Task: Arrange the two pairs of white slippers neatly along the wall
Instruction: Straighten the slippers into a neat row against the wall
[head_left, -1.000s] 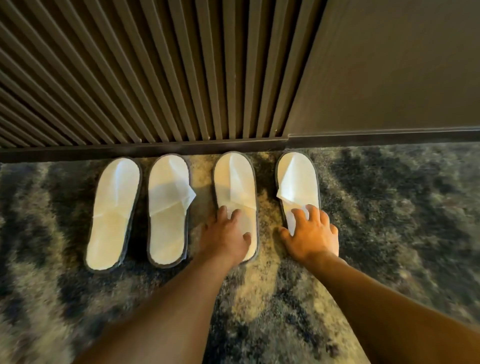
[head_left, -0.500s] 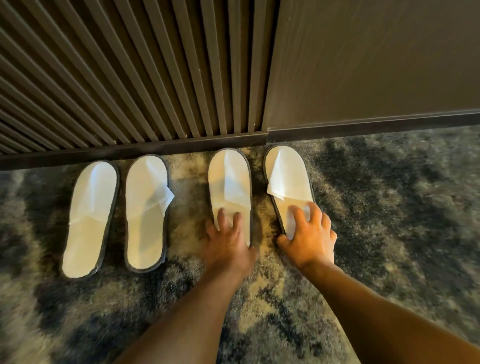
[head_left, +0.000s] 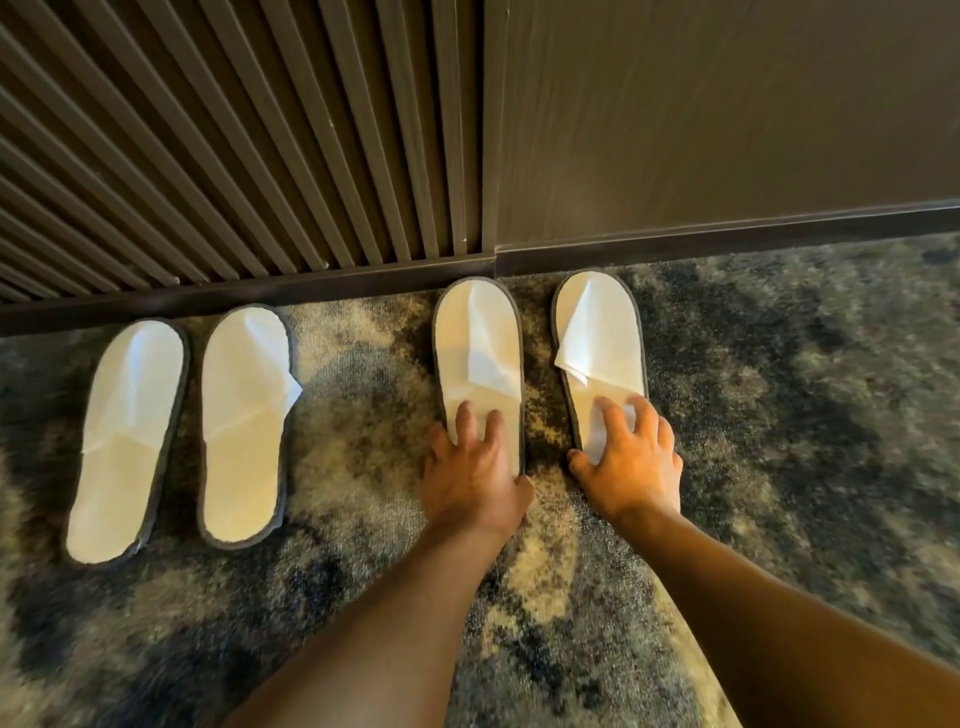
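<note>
Four white slippers with grey edging lie toes-to-wall on the carpet. The left pair, a far-left slipper (head_left: 127, 441) and its mate (head_left: 244, 426), lies untouched and slightly tilted. The right pair sits close to the skirting. My left hand (head_left: 475, 473) rests on the heel of the third slipper (head_left: 478, 353), fingers on the insole and thumb at its right edge. My right hand (head_left: 631, 467) grips the heel of the fourth slipper (head_left: 600, 338) the same way. A wide gap of carpet separates the two pairs.
A dark skirting board (head_left: 260, 293) runs along the base of a slatted wooden wall (head_left: 208, 156) and a plain dark panel (head_left: 727, 130). Mottled grey and beige carpet (head_left: 779, 415) stretches to the right of the slippers and towards me.
The right pair has slid to the right under my hands, widening the gap to the left pair. The left pair has stayed where it was.
</note>
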